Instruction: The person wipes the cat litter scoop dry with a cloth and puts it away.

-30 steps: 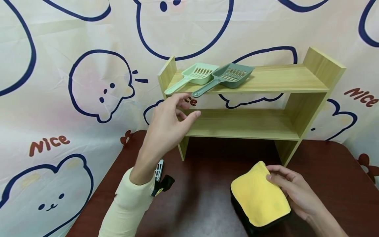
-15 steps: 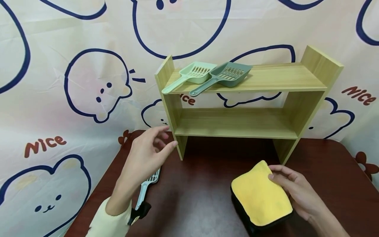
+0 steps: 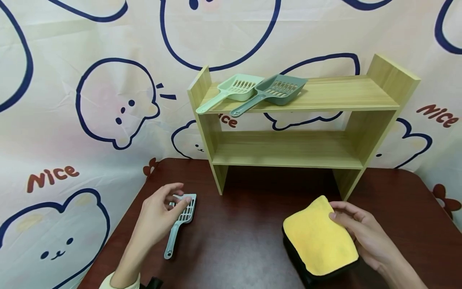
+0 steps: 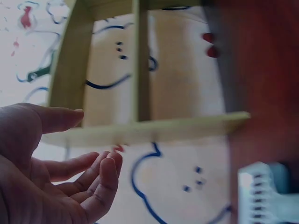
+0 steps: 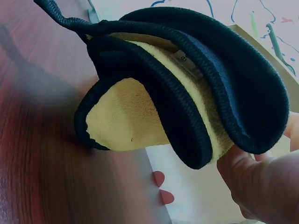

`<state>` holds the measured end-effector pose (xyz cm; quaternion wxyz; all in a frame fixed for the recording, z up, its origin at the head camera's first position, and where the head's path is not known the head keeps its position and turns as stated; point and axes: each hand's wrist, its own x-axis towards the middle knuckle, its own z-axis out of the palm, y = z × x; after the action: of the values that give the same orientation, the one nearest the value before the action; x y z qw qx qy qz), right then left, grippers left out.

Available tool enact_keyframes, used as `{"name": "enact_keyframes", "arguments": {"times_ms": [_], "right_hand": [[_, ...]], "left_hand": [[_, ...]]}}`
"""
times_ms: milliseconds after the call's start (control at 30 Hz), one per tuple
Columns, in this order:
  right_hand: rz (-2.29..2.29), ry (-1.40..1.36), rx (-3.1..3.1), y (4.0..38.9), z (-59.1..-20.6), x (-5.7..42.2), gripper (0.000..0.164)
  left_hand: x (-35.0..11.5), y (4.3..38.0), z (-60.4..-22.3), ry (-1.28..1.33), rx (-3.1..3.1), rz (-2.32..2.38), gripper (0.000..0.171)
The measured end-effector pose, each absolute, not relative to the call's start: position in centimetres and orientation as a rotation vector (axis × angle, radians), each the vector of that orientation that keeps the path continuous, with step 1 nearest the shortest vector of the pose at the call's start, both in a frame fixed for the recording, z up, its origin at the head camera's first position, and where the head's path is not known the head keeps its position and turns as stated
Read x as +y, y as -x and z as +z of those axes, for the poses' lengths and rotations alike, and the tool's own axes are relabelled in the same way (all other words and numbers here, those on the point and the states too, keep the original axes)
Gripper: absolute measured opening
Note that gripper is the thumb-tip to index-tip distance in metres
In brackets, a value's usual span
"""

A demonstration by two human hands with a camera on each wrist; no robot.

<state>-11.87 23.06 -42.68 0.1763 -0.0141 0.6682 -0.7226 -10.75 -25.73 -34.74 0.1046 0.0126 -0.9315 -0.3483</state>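
Observation:
My right hand [image 3: 364,235] pinches the edge of a folded cleaning cloth [image 3: 319,237], yellow on top with dark edging. Its stacked folds and dark underside [image 5: 159,88] show in the right wrist view, with the thumb and fingers at one end. My left hand [image 3: 157,214] holds nothing; its fingers are loosely bent. In the head view it overlaps the slotted head of a light blue litter scoop [image 3: 177,228], which lies on the table at the left. The left wrist view shows this scoop [image 4: 261,196] at the lower right, apart from the hand [image 4: 60,168].
A wooden two-tier shelf [image 3: 288,150] stands at the back of the dark red table [image 3: 245,237]. On its top board lie a pale green litter scoop [image 3: 231,92] and a darker green litter scoop [image 3: 274,92], handles over the front edge. A printed curtain [image 3: 119,168] hangs behind.
My left hand has moved down and left from the shelf's top board to the scoop on the table, uncovering its handle. My right hand keeps the cloth in about the same place.

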Motion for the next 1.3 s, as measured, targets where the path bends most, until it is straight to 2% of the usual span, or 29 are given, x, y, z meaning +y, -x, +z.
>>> {"name": "enact_keyframes", "arguments": {"times_ms": [300, 633, 833, 1300], "right_hand": [[-2.051, 0.018, 1.905, 11.8, -42.7, 23.5, 0.024], [-2.044, 0.023, 1.9, 11.8, -42.7, 23.6, 0.025], [-2.035, 0.018, 1.903, 11.7, -42.8, 23.5, 0.025], [-2.056, 0.046, 1.896, 11.8, -42.8, 23.5, 0.025]], "left_hand": [[-29.0, 9.5, -39.4, -0.211, -2.858, -1.015, 0.052], [-30.9, 8.8, -43.0, -0.264, -2.854, -1.112, 0.052], [-31.7, 8.8, -44.3, -0.332, -2.907, -1.124, 0.057], [-32.5, 8.7, -45.9, -0.436, -2.928, -1.144, 0.052]]}}
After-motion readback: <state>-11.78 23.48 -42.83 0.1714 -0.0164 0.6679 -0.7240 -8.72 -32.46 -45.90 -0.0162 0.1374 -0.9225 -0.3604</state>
